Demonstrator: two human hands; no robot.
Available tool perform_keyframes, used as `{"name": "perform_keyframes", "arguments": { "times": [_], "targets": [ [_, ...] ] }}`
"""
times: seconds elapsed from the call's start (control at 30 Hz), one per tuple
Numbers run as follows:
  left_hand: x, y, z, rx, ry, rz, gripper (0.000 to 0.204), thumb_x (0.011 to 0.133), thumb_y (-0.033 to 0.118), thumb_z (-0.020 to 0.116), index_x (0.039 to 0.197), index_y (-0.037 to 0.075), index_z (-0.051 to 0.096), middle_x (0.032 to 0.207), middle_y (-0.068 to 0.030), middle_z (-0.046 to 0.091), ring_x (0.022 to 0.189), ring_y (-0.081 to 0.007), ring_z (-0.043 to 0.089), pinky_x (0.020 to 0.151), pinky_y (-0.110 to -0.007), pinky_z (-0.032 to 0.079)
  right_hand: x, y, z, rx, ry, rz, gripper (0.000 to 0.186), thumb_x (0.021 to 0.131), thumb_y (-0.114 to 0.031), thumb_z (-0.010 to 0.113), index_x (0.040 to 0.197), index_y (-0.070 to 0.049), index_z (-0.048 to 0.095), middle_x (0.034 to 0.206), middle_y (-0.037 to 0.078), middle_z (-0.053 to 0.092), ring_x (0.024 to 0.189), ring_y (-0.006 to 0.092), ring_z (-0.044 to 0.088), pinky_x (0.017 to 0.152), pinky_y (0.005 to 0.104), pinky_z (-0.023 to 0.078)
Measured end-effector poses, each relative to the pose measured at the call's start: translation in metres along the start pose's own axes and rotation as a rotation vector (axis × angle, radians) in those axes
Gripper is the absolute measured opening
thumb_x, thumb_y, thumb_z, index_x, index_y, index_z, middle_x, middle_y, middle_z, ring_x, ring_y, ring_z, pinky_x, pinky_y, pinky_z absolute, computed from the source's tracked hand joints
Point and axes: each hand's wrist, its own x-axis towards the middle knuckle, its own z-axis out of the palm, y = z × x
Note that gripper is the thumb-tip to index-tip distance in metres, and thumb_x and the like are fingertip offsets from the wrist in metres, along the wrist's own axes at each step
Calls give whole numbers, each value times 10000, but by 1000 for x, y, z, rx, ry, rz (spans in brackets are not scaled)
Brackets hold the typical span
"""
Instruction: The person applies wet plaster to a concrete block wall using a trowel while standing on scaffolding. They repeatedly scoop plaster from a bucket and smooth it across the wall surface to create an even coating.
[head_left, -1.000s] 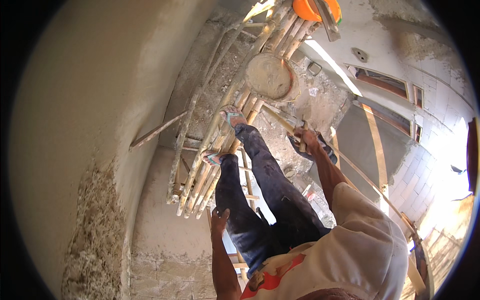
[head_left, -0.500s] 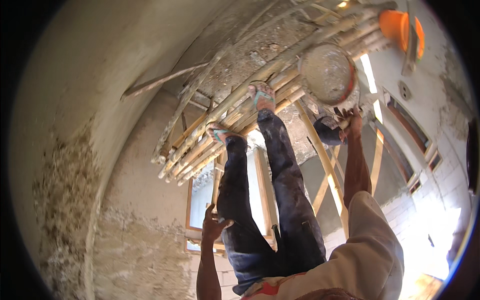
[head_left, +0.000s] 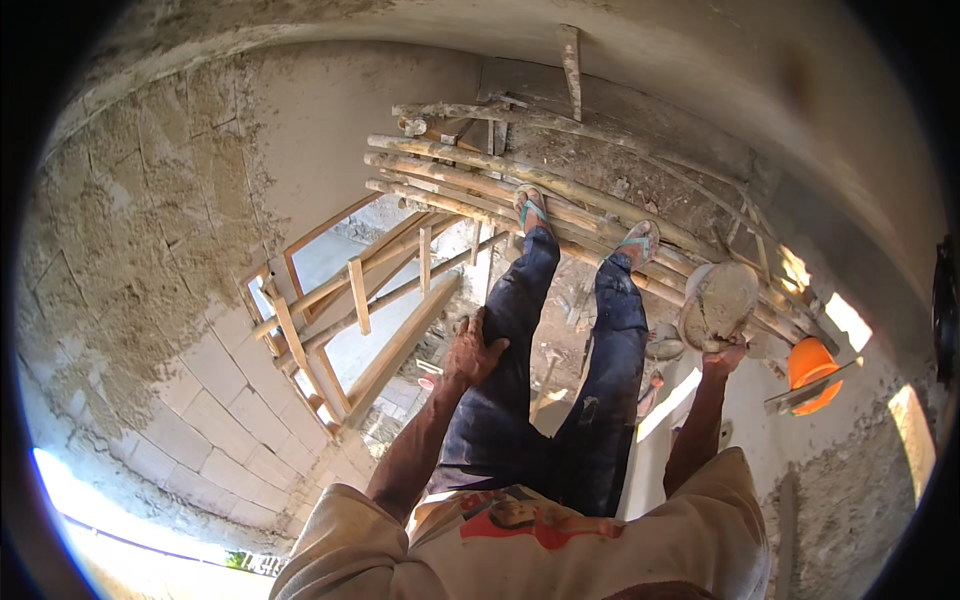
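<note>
A round, mortar-crusted bucket [head_left: 722,298] is at the right, over the end of the bamboo poles [head_left: 600,222]. My right hand [head_left: 724,357] is closed on its near edge; the exact grip is partly hidden. My left hand [head_left: 474,352] lies against my left thigh, fingers apart, with nothing in it. I stand in sandals on the poles, which lie side by side as a platform. To the right of my right hand is an orange bucket [head_left: 808,362] with a flat board [head_left: 828,390] across it.
Left of the platform is a wood-framed window opening [head_left: 345,255] with wooden braces in front of it. A partly plastered block wall [head_left: 190,330] rises at the left. Rubble [head_left: 610,180] shows beyond the poles. Below the platform, between the poles, the ground lies far down.
My view has swung round, so the poles now slope down to the right. The bucket in my right hand is lower and nearer the poles. My left hand has settled on my thigh.
</note>
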Motion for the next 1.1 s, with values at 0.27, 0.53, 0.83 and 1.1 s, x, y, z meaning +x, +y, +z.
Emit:
{"name": "perform_keyframes", "arguments": {
  "times": [0.27, 0.53, 0.83, 1.1],
  "targets": [
    [-17, -58, 24, -146, -50, -195, 922, 883, 382, 771, 1570, -28, 313, 1402, -324, 537, 1307, -483, 548, 1108, -500, 471, -147, 46, 98, -338, -117, 30, 430, 959, -325, 669, 1225, -1, 568, 1131, 81, 555, 1010, 252, 599, 893, 436, 570],
    [17, -88, 32, -216, -154, -273, 834, 883, 362, 773, 1507, -21, 373, 1409, -292, 518, 1257, -467, 601, 1046, -510, 524, -267, 172, 268, -406, -150, 31, 235, 862, -177, 795, 957, -113, 590, 864, 4, 494, 750, 170, 570, 779, 356, 581],
    [19, -123, 19, -437, -87, -322, 804, 873, 353, 767, 1488, -20, 408, 1388, -254, 542, 1217, -448, 625, 1010, -483, 545, -326, 339, 419, -770, -452, 149, 401, 833, -248, 813, 1166, -73, 673, 1051, 20, 566, 958, 194, 577, 835, 359, 520],
    [20, -144, 29, -597, -118, -398, 872, 854, 383, 793, 1513, -24, 392, 1461, -262, 501, 1280, -446, 582, 1073, -467, 502, -354, 474, 458, -1005, -551, 182, 254, 815, -187, 839, 978, -101, 664, 898, 19, 544, 815, 190, 603, 700, 335, 557]
  ]
}}
